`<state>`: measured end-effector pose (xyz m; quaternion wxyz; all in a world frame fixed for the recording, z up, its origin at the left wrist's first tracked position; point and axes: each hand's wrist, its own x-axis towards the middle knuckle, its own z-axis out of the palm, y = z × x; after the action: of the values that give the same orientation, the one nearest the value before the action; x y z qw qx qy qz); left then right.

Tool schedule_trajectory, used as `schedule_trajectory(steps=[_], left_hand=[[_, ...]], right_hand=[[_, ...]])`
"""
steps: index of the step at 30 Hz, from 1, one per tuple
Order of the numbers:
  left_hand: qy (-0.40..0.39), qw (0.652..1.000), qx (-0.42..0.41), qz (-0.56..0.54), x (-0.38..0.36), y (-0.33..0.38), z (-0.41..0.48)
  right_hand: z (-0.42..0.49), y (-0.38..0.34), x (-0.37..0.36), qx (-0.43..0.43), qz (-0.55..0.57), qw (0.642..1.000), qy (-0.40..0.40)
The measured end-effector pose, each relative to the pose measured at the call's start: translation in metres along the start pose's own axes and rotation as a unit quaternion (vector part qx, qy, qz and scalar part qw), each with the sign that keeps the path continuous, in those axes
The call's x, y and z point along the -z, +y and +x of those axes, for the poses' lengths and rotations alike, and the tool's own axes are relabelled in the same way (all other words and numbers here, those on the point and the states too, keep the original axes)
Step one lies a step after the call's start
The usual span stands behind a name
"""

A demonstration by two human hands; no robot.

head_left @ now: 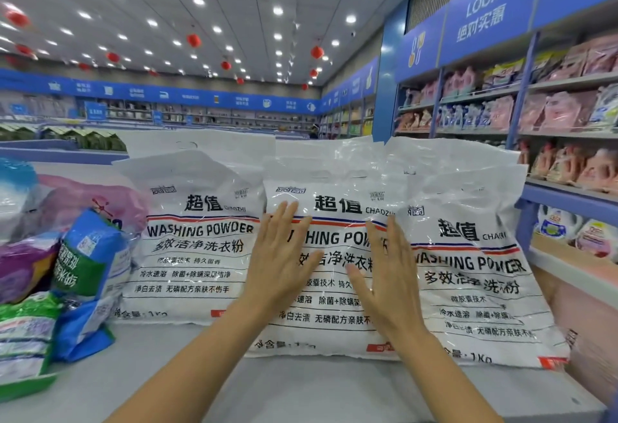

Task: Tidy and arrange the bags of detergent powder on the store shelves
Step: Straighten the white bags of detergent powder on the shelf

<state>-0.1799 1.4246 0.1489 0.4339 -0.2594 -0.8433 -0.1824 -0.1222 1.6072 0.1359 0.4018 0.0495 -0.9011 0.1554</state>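
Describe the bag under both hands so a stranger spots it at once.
On the pale grey shelf top, the white plastic washing powder bag is the middle of three alike. It alone has the left hand and right hand laid flat on its front.

pale grey flat shelf top (301,389), three white plastic washing-powder bags in a row on it, left bag (197,248), middle bag (337,208), right bag (475,272), edges overlapping, blue-and-green powder bag (90,272) and purple pouch (23,265) bunched at left end
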Motion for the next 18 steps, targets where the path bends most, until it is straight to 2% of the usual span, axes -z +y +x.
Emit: schedule_trajectory(steps=[2,4,10,14,18], left_hand=[[-0.064,0.997,0.000,0.047,-0.006,-0.011,0.014],[-0.115,0.991,0.029,0.058,-0.013,-0.023,0.020],[-0.161,0.986,0.051,0.008,-0.009,-0.030,0.026],[-0.144,0.987,0.049,-0.045,0.025,-0.036,0.011],[-0.114,0.987,0.104,-0.050,0.065,-0.048,-0.023]], right_hand=[[0.014,0.000,-0.007,0.039,-0.035,0.997,-0.056],[0.021,0.004,-0.012,0.039,-0.057,0.993,-0.099],[0.025,0.015,-0.009,0.045,-0.103,0.983,-0.147],[0.020,0.010,-0.004,0.039,-0.124,0.986,-0.107],[0.006,-0.007,0.007,0.029,-0.031,0.999,-0.015]])
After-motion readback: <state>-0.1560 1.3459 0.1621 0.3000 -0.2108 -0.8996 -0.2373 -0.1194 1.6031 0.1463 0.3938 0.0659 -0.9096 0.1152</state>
